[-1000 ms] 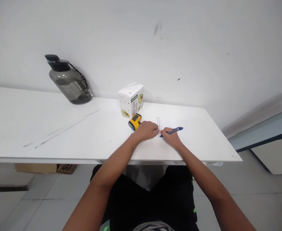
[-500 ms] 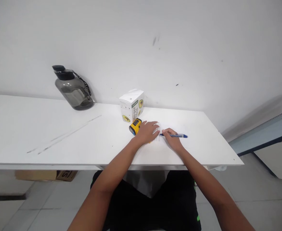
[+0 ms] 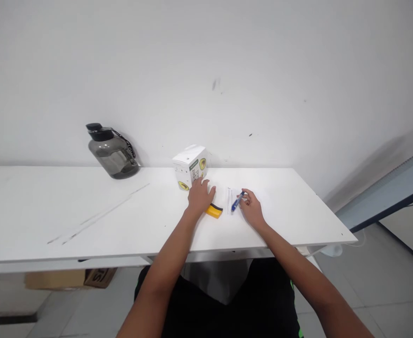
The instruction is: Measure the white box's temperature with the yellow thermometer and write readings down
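My left hand (image 3: 199,195) lies over a yellow and black handheld device (image 3: 214,211), its fingers and thumb apart. Only the device's yellow end with a dark edge shows beside the wrist; the rest is hidden. Just beyond the fingertips stands a white box with avocado pictures (image 3: 188,169). In my right hand (image 3: 251,209) is a blue pen (image 3: 237,202), slanting down to the left between the fingers. Under and beside the pen lies a small white paper slip (image 3: 229,195), with faint print on it.
A grey see-through water bottle (image 3: 113,152) with a black cap stands at the back left by the wall. The white table (image 3: 122,234) carries dark scuff lines. A cardboard box (image 3: 57,279) is below at left, a blue-edged panel (image 3: 386,188) at right.
My left hand has moved off the paper slip, leftward onto the yellow device. The pen has swung from lying flat to slanting across the slip. The view has tilted up.
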Demonstrator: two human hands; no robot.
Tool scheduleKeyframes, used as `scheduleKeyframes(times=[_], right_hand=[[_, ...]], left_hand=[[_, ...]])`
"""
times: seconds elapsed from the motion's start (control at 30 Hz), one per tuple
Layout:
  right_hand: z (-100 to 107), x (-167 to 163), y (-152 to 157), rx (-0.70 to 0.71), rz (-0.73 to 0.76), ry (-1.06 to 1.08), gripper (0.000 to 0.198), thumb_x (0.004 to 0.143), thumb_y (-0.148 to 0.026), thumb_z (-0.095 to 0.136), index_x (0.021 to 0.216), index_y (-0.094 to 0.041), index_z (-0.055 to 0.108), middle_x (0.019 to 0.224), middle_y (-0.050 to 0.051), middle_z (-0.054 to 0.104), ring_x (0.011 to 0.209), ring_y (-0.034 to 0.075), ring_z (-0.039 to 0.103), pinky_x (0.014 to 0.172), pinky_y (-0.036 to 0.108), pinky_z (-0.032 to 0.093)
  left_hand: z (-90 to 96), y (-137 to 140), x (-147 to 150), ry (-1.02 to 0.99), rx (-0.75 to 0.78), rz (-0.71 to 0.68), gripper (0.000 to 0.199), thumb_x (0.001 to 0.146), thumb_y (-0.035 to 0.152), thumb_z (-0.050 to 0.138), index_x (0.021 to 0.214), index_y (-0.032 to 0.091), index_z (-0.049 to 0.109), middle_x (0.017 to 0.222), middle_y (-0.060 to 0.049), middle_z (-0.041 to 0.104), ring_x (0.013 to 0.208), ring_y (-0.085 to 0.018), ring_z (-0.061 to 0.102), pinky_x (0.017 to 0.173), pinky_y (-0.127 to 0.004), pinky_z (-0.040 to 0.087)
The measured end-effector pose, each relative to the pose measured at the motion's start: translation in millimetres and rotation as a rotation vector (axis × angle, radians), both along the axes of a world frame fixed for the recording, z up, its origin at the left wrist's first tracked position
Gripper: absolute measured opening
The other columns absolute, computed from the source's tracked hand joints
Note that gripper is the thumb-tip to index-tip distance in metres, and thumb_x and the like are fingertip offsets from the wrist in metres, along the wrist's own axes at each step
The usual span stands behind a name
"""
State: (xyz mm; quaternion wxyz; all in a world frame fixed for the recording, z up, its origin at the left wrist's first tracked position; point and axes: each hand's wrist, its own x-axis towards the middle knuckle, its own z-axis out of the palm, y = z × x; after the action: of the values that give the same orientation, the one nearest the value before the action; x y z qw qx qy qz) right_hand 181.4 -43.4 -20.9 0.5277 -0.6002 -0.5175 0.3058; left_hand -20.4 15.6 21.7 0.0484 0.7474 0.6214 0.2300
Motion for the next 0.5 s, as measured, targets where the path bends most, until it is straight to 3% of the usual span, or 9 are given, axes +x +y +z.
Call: scheduleKeyframes(times=[0.17, 0.3, 0.5], right_hand=[[-4.4, -0.8, 2.1, 0.006, 0.011, 0.085, 0.059, 0.080, -0.047, 0.057, 0.132, -0.019, 0.051, 0.115, 0.010, 0.069, 0.073, 0.016, 0.061, 0.071, 0.035, 0.056], [-1.3, -1.5, 0.5, -0.033, 0.005, 0.125, 0.054, 0.080, -0.045, 0.056, 0.128, -0.020, 0.054, 0.119, 0.011, 0.069, 0.069, 0.015, 0.065, 0.073, 0.036, 0.057], [5.1, -2.8, -1.2, -0.092, -0.010, 0.109, 0.052, 0.081, -0.045, 0.055, 0.126, -0.018, 0.055, 0.114, 0.010, 0.071, 0.065, 0.014, 0.067, 0.077, 0.036, 0.056]], left_hand=[[4.4, 0.1, -3.0, -0.012, 0.002, -0.029, 0.038, 0.095, 0.041, 0.040, 0.115, 0.019, 0.065, 0.125, -0.009, 0.065, 0.120, -0.028, 0.055, 0.104, -0.040, 0.043], [8.3, -0.4, -5.8, -0.049, 0.039, -0.030, 0.038, 0.098, 0.039, 0.034, 0.108, 0.021, 0.067, 0.119, -0.007, 0.067, 0.110, -0.025, 0.060, 0.094, -0.037, 0.047], [0.9, 4.2, -6.7, 0.058, 0.029, -0.068, 0.037, 0.094, 0.040, 0.043, 0.117, 0.021, 0.064, 0.131, -0.008, 0.062, 0.128, -0.030, 0.048, 0.103, -0.043, 0.042]])
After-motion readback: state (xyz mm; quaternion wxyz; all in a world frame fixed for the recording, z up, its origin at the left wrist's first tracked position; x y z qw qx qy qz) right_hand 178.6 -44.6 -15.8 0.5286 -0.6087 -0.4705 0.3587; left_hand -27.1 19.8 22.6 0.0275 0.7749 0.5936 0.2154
